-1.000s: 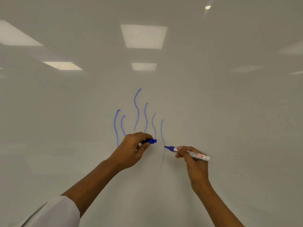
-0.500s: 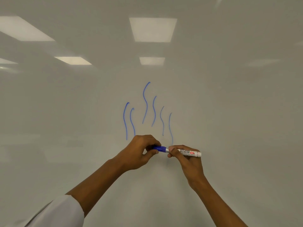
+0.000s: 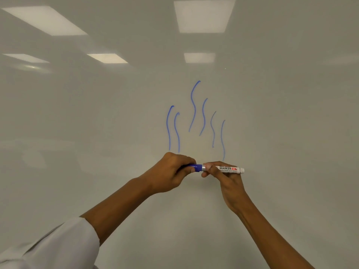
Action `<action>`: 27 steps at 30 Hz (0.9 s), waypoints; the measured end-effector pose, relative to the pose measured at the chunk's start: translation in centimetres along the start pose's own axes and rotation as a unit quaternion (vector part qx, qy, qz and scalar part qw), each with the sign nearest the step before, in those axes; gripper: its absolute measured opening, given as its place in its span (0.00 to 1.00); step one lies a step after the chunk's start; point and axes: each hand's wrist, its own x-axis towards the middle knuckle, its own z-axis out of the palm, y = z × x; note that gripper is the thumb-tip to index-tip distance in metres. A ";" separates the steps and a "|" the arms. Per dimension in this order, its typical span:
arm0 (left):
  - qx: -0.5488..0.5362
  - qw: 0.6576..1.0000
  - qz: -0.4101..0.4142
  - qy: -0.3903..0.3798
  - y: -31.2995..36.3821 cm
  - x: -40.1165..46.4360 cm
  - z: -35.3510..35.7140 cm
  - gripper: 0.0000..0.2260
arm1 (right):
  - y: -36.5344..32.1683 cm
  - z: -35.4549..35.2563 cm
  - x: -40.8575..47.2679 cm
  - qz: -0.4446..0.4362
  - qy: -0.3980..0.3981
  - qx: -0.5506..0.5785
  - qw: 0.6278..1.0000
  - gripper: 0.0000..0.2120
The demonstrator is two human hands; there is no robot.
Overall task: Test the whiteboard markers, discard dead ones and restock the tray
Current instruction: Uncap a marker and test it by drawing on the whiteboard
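Glossy whiteboard (image 3: 272, 117) fills the view, ceiling lights reflected in it, six wavy blue test strokes (image 3: 194, 105) at centre. Just below them I see the marker (image 3: 229, 169) held level in front of the board: right hand (image 3: 227, 177) clamped on its white barrel, left hand (image 3: 172, 171) closed around the blue cap (image 3: 196, 167), which sits over the tip end. Judgement: capping step. Risk: cap seated only partway, so a working marker dries out; off-axis push could ink fingers. Tray not in view.
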 end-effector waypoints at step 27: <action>-0.005 0.776 -0.535 -0.334 -7.3 -46.0 -3.4 0.10 | 19.8 36.2 -21.6 0.379 -0.458 -0.046 0.802 0.26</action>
